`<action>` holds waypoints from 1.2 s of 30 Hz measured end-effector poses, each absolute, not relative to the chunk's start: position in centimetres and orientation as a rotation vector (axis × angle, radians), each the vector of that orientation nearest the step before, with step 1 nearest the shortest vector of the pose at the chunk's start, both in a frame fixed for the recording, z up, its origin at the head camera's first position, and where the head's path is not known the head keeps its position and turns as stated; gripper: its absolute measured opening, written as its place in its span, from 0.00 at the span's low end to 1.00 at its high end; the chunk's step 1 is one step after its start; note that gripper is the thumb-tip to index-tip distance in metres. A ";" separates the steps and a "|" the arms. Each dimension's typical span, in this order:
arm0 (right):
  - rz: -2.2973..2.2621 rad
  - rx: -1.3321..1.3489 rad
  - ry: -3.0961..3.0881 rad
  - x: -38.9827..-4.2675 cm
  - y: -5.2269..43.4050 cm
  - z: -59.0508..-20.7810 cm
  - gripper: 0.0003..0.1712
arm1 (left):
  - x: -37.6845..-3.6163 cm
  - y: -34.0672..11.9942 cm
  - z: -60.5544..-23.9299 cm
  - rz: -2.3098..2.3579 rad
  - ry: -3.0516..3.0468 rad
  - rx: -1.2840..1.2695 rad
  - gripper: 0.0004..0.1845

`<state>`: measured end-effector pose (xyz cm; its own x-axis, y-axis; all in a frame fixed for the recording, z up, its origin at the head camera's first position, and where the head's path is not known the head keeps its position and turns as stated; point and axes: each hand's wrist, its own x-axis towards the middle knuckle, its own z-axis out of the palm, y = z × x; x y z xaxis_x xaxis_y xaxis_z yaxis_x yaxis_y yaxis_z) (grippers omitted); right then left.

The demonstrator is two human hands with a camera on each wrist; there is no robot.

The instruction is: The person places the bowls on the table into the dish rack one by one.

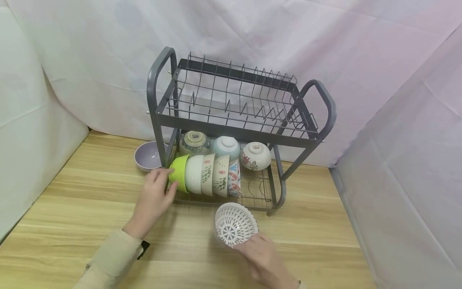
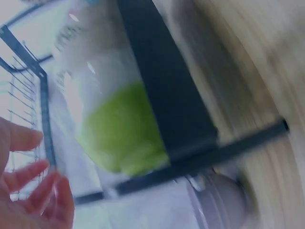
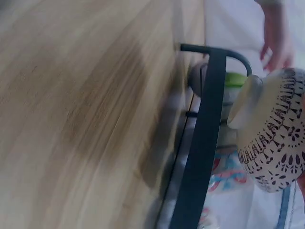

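Note:
My right hand (image 1: 265,257) grips a white bowl (image 1: 236,224) with a dark leaf-like pattern by its rim, tilted in front of the rack. In the right wrist view the patterned bowl (image 3: 274,138) shows its dark print and plain foot. My left hand (image 1: 153,198) is at the lime green bowl (image 1: 179,172), fingertips overlapping its edge in the head view. The left wrist view has the left hand (image 2: 33,186) with loosely bent fingers, a little apart from the green bowl (image 2: 124,133). Beside the green one, a white bowl (image 1: 193,174) and several patterned bowls (image 1: 221,176) stand on edge in a row.
The dark two-tier dish rack (image 1: 231,128) has wire slots on top. Behind the row, a brown-green bowl (image 1: 195,142), a light blue bowl (image 1: 226,147) and a floral bowl (image 1: 255,155) lie upside down. A purple bowl (image 1: 148,156) sits left of the rack on the wooden table (image 1: 101,192).

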<state>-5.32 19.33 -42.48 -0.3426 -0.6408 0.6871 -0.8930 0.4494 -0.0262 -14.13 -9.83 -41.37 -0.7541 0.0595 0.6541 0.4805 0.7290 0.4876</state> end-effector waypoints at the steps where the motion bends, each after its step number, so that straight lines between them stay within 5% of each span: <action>1: 0.591 1.228 -2.093 -5.4 19.6 -42.7 0.13 | -14.4 -10.3 -41.5 -0.850 -2.300 -0.378 0.18; 11: 1.422 0.763 -2.016 -6.8 21.8 -43.6 0.11 | -15.3 -11.9 -43.0 -0.738 -2.371 -0.294 0.16; 19: 1.853 0.037 -1.972 -8.7 21.8 -42.5 0.14 | -15.5 -11.5 -43.2 -0.739 -2.424 -0.260 0.15; 36: 2.393 -0.337 -1.540 -14.1 19.0 -43.3 0.22 | -15.4 -11.6 -42.5 -0.780 -2.489 -0.191 0.16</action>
